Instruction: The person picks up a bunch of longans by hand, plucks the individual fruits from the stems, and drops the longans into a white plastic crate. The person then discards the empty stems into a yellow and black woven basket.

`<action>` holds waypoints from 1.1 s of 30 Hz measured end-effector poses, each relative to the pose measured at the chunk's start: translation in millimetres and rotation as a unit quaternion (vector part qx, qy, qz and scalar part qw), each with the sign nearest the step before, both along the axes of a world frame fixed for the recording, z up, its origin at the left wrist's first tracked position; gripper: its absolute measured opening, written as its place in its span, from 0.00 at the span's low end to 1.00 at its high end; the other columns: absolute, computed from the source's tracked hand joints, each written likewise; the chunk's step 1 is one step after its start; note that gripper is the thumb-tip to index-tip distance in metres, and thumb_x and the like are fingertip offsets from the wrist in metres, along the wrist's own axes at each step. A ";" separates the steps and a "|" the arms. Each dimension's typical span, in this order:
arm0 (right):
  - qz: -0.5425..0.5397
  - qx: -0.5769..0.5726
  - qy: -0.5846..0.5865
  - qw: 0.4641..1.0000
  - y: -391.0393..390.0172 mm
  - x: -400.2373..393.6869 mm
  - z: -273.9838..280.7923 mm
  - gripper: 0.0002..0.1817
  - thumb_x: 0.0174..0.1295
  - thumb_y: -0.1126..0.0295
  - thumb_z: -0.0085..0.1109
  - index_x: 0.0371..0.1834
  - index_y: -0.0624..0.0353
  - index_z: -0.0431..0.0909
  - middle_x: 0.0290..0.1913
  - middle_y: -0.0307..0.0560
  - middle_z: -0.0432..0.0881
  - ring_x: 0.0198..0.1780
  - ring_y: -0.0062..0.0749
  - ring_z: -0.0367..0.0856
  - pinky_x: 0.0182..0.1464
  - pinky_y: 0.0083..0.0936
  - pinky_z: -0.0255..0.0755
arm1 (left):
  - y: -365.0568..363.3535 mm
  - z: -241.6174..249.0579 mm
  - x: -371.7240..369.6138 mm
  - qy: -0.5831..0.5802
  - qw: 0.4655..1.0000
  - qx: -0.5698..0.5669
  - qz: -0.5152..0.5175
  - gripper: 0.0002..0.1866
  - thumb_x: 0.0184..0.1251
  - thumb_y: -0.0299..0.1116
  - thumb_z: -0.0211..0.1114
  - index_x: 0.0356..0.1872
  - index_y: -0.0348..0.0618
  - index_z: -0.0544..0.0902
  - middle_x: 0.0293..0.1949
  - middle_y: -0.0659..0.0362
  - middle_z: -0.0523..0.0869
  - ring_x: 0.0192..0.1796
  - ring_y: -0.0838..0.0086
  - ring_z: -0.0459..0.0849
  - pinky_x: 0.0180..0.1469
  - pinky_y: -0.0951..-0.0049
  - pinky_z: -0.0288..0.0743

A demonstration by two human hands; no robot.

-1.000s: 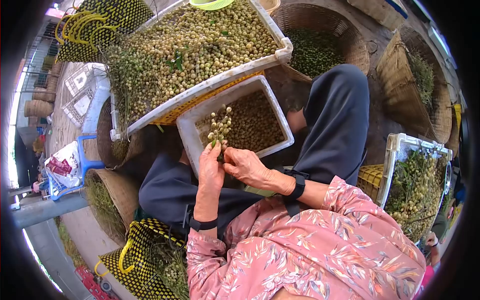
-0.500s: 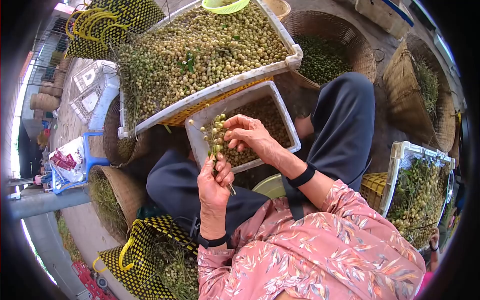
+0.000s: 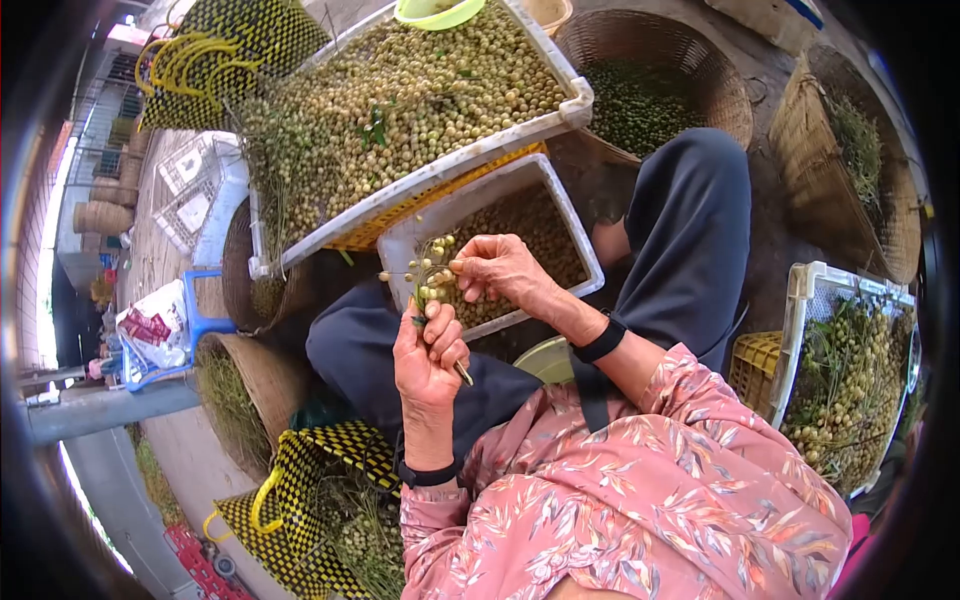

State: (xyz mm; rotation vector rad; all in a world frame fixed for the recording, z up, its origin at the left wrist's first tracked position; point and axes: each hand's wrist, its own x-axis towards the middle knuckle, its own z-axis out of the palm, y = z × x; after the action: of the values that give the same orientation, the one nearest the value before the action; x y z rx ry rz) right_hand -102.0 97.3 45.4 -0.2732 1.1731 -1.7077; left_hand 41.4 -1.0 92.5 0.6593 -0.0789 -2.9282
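Note:
My left hand [image 3: 430,362] is closed around the stems of a small fruit bunch [image 3: 432,268], holding it upright. The fruits are round and yellow-green, on thin stalks. A cut stem end sticks out below the left palm. My right hand [image 3: 503,275] reaches in from the right, thumb and forefinger pinched on a fruit at the bunch's edge. Both hands are over the near part of a white plastic bin [image 3: 592,272] that holds many loose brownish fruits.
A large white tray [image 3: 440,150] heaped with loose fruits stands beyond the bin. Woven baskets [image 3: 735,75] stand at the back right. At right is a white crate [image 3: 797,320] of fruit bunches. A black-and-yellow woven bag [image 3: 275,535] and a blue stool [image 3: 205,312] are at left.
The right fingers have closed to a pinch at the bunch's right side. The bunch sits slightly lower and shows fewer fruits near its top. The whole view has shifted a little.

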 end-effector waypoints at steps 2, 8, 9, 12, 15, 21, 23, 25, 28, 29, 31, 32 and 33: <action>-0.063 -0.043 -0.068 0.995 3.0 -7.4 -6.4 0.08 0.63 0.65 0.61 0.32 0.58 0.78 0.26 0.36 0.81 0.25 0.16 0.80 0.23 0.12 0.66 | -4.9 -10.0 -6.2 0.020 0.999 0.022 -0.019 0.13 0.76 0.38 0.46 0.32 0.42 0.65 0.21 0.68 0.58 0.17 0.84 0.51 0.17 0.81 0.46; -0.169 -0.221 -0.275 0.920 23.4 -38.2 -17.6 0.06 0.66 0.70 0.54 0.38 0.61 0.75 0.29 0.38 0.78 0.26 0.18 0.75 0.27 0.15 0.68 | 0.9 -13.2 -10.4 0.081 0.994 0.075 -0.016 0.13 0.73 0.36 0.48 0.27 0.44 0.65 0.18 0.68 0.57 0.16 0.84 0.51 0.17 0.81 0.45; -0.184 -0.203 -0.286 0.918 27.1 -39.3 -15.4 0.06 0.64 0.70 0.54 0.38 0.61 0.75 0.29 0.38 0.78 0.26 0.19 0.75 0.27 0.15 0.68 | -0.2 -13.8 -9.5 0.102 0.992 0.080 -0.010 0.13 0.73 0.36 0.48 0.27 0.43 0.66 0.18 0.68 0.57 0.16 0.84 0.51 0.17 0.81 0.45; -0.178 -0.165 -0.252 0.937 31.5 -39.6 -13.8 0.06 0.60 0.72 0.54 0.39 0.60 0.74 0.33 0.41 0.81 0.30 0.23 0.80 0.28 0.17 0.70 | 0.2 -14.6 -6.6 0.112 0.988 0.104 0.002 0.13 0.72 0.35 0.48 0.26 0.44 0.65 0.17 0.68 0.56 0.15 0.84 0.50 0.17 0.81 0.44; -0.144 -0.094 -0.179 0.969 25.8 -34.8 -8.3 0.06 0.62 0.70 0.55 0.41 0.57 0.74 0.34 0.42 0.82 0.32 0.22 0.82 0.28 0.17 0.73 | 0.5 -12.8 -4.8 0.087 0.989 0.116 0.014 0.11 0.69 0.31 0.49 0.25 0.47 0.63 0.16 0.69 0.55 0.14 0.85 0.49 0.15 0.81 0.43; -0.059 -0.062 -0.175 0.981 -1.6 -26.6 -15.9 0.13 0.65 0.58 0.59 0.40 0.57 0.76 0.31 0.38 0.81 0.27 0.16 0.79 0.24 0.13 0.72 | 2.4 -10.4 -4.1 0.089 0.988 0.127 0.013 0.11 0.69 0.31 0.48 0.25 0.46 0.63 0.16 0.69 0.55 0.14 0.86 0.49 0.15 0.82 0.42; -0.030 -0.102 -0.197 0.975 -3.7 -27.5 -14.0 0.13 0.66 0.60 0.57 0.41 0.60 0.77 0.31 0.39 0.81 0.28 0.15 0.77 0.26 0.13 0.71 | 4.6 -10.3 -4.7 0.080 0.988 0.128 0.008 0.11 0.69 0.31 0.48 0.25 0.46 0.63 0.16 0.69 0.56 0.14 0.86 0.49 0.14 0.82 0.42; -0.019 -0.096 -0.165 0.981 -8.1 -27.8 -11.9 0.11 0.66 0.62 0.58 0.40 0.60 0.77 0.31 0.39 0.81 0.27 0.15 0.77 0.27 0.13 0.71 | 6.3 -11.3 -5.3 0.081 0.988 0.131 0.004 0.11 0.69 0.31 0.47 0.25 0.46 0.63 0.16 0.69 0.56 0.14 0.85 0.49 0.14 0.82 0.43; -0.008 -0.102 -0.153 0.983 -10.4 -27.3 -11.9 0.08 0.63 0.67 0.61 0.37 0.60 0.77 0.29 0.38 0.80 0.26 0.15 0.75 0.26 0.13 0.70 | 7.1 -13.9 -5.9 0.080 0.989 0.124 -0.005 0.11 0.70 0.31 0.47 0.25 0.46 0.63 0.16 0.69 0.56 0.14 0.85 0.49 0.15 0.82 0.43; -0.006 -0.101 -0.159 0.982 -9.2 -27.7 -11.3 0.07 0.62 0.68 0.62 0.37 0.60 0.77 0.28 0.37 0.79 0.25 0.15 0.74 0.26 0.13 0.70 | 7.5 -14.3 -5.8 0.080 0.989 0.122 -0.006 0.11 0.70 0.32 0.47 0.25 0.45 0.64 0.16 0.69 0.56 0.14 0.85 0.49 0.15 0.82 0.43; -0.020 -0.109 -0.199 0.974 -4.9 -30.4 -6.1 0.07 0.60 0.70 0.63 0.34 0.60 0.76 0.26 0.37 0.77 0.24 0.16 0.73 0.25 0.13 0.68 | 7.7 -13.3 -6.5 0.064 0.993 0.097 -0.010 0.11 0.71 0.33 0.47 0.26 0.45 0.64 0.17 0.69 0.56 0.14 0.85 0.50 0.15 0.82 0.44; -0.036 -0.120 -0.235 0.964 -1.0 -33.7 -2.8 0.07 0.59 0.71 0.64 0.33 0.60 0.76 0.25 0.37 0.76 0.23 0.16 0.71 0.24 0.13 0.67 | 6.5 -11.7 -6.9 0.047 0.996 0.073 -0.012 0.12 0.72 0.34 0.46 0.26 0.44 0.65 0.17 0.69 0.56 0.14 0.85 0.50 0.15 0.82 0.44; -0.051 -0.129 -0.269 0.953 2.6 -37.8 1.3 0.07 0.57 0.72 0.65 0.31 0.60 0.76 0.23 0.37 0.75 0.22 0.16 0.70 0.23 0.13 0.66 | 5.2 -10.7 -6.6 0.032 0.998 0.049 -0.012 0.12 0.73 0.35 0.46 0.27 0.44 0.65 0.17 0.69 0.56 0.15 0.85 0.50 0.16 0.82 0.45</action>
State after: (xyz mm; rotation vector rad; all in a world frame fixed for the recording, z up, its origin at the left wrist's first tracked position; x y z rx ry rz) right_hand -139.8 99.9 46.6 0.1000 0.5710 -1.8689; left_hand 34.7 4.2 81.7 0.5827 0.0640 -2.9899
